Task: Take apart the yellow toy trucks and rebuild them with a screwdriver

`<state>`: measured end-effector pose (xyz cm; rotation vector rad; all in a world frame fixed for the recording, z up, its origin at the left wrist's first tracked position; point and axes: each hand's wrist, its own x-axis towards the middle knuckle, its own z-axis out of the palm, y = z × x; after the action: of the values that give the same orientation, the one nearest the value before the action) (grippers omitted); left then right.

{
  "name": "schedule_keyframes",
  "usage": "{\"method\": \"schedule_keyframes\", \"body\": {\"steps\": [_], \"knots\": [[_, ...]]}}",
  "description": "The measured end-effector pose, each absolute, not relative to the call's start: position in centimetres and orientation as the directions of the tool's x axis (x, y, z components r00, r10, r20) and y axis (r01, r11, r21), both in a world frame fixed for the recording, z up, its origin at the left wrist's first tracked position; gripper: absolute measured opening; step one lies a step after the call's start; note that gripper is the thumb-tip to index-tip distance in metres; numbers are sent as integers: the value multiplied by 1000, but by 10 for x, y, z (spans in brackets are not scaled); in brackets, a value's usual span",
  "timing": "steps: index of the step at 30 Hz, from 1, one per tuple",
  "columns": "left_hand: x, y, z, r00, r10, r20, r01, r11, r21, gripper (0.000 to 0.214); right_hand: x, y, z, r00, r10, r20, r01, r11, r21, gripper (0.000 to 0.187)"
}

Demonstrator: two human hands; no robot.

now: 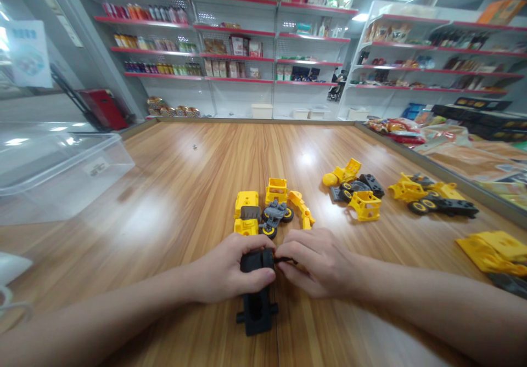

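Observation:
My left hand [224,265] is closed around a black toy truck chassis [258,317], thumb on the near side and fingers over the top. A stub axle sticks out on each side at its near end, and a dark wheel shows at its far right. Against that wheel, my right hand [315,260] pinches a thin dark piece [287,259], mostly hidden by the fingers. Just beyond the hands lie a yellow cab body [247,205], an open yellow frame [276,190], a grey wheeled base [275,212] and a yellow digger arm [302,208].
More disassembled yellow toy vehicles lie to the right: a mixer-like set [352,186], a long black chassis group [436,197] and yellow panels [494,252]. On the left stands a clear plastic bin [69,175]. A tiny metallic bit [195,147] rests on the wooden table [164,191].

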<state>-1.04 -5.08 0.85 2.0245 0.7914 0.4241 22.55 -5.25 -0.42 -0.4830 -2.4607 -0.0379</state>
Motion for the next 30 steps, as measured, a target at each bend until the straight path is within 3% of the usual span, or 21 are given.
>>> {"method": "schedule_keyframes", "body": {"steps": [15, 19, 24, 30], "knots": [[-10, -51, 10, 743, 670, 3, 367, -411, 834, 28, 225, -52, -2, -738, 306, 601, 333, 940, -70, 10], [-11, -52, 8, 741, 672, -4, 370, -403, 837, 29, 224, -52, -5, -708, 341, 618, 315, 936, -156, 10], [-11, -52, 8, 733, 679, -42, 379, -357, 854, 30, 220, -54, -8, -626, 474, 619, 338, 881, -332, 9], [-11, -52, 10, 747, 664, -34, 369, -371, 852, 31, 222, -55, -5, -665, 413, 622, 304, 911, -280, 14]]}}
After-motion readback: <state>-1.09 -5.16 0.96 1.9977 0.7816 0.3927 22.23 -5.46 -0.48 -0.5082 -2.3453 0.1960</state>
